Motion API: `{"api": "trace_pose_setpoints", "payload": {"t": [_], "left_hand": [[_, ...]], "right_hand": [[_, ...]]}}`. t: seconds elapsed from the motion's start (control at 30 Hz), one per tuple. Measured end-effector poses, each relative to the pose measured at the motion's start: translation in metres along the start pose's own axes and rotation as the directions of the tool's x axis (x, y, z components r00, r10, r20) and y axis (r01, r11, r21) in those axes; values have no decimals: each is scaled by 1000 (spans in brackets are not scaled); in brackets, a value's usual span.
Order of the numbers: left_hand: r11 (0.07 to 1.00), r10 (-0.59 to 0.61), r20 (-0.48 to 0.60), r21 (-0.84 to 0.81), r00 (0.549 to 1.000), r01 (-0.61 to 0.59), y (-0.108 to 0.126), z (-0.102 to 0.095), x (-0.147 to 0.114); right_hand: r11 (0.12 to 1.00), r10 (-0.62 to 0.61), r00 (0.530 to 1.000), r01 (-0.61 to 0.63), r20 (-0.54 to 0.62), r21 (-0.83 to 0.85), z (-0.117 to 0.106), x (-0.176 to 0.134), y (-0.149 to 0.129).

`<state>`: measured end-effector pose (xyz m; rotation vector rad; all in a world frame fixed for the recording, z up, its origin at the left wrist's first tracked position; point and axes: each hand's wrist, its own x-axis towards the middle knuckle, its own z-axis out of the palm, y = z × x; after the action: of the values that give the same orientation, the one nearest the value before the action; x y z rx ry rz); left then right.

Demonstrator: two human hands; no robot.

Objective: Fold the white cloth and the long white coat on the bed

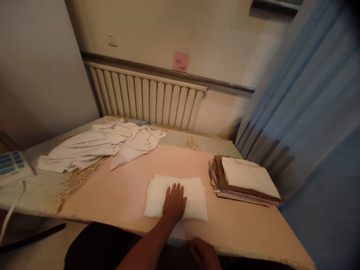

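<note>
A folded white cloth lies flat on the pink table cover near the front edge. My left hand rests on top of it, palm down, with the fingers stretched out. Lower and to the right, my right hand is at the table's front edge, apart from the cloth; it is dim and smeared, so its fingers do not show clearly. To the right of the white cloth sits a stack of folded cloths, brown and other colours, with a folded white cloth on top.
Crumpled white cloths are heaped at the back left. A white device with blue keys and a cord stands at the left edge. Behind the table are a radiator and a pink note. A blue curtain hangs at the right.
</note>
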<state>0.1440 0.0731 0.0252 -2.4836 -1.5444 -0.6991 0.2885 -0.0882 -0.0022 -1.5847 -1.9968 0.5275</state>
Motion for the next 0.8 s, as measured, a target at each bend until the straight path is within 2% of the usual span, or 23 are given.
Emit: {"api": "trace_pose_setpoints", "payload": {"t": [0.1, 0.17, 0.27, 0.33, 0.47, 0.6, 0.7, 0.8], "left_hand": [[1000, 0, -4, 5, 1000, 0, 0, 1, 0], [1000, -2, -1, 4, 1000, 2, 0, 2, 0], [1000, -5, 15, 2, 1000, 5, 0, 2, 0], [1000, -6, 17, 2, 1000, 6, 1, 1, 0], [1000, -3, 13, 4, 1000, 3, 1, 0, -1], [1000, -11, 80, 7, 997, 11, -1, 1, 0], [1000, 15, 146, 1, 989, -16, -4, 3, 1], [999, 34, 164, 8, 986, -36, -5, 5, 1]], "right_hand": [[992, -60, 998, 60, 4, -112, 2, -5, 4], [989, -74, 997, 74, 4, -131, 1, -6, 2], [996, -35, 998, 31, -43, -81, -4, -1, -5], [1000, 20, 990, -18, -137, 14, -9, 8, -13], [974, 137, 936, -66, -325, 218, -24, 38, -35], [942, 179, 924, -61, -338, 331, -39, 78, -63], [931, 155, 931, -25, -331, 365, -43, 110, -76], [961, 44, 926, 64, -374, 271, -35, 139, -68]]}}
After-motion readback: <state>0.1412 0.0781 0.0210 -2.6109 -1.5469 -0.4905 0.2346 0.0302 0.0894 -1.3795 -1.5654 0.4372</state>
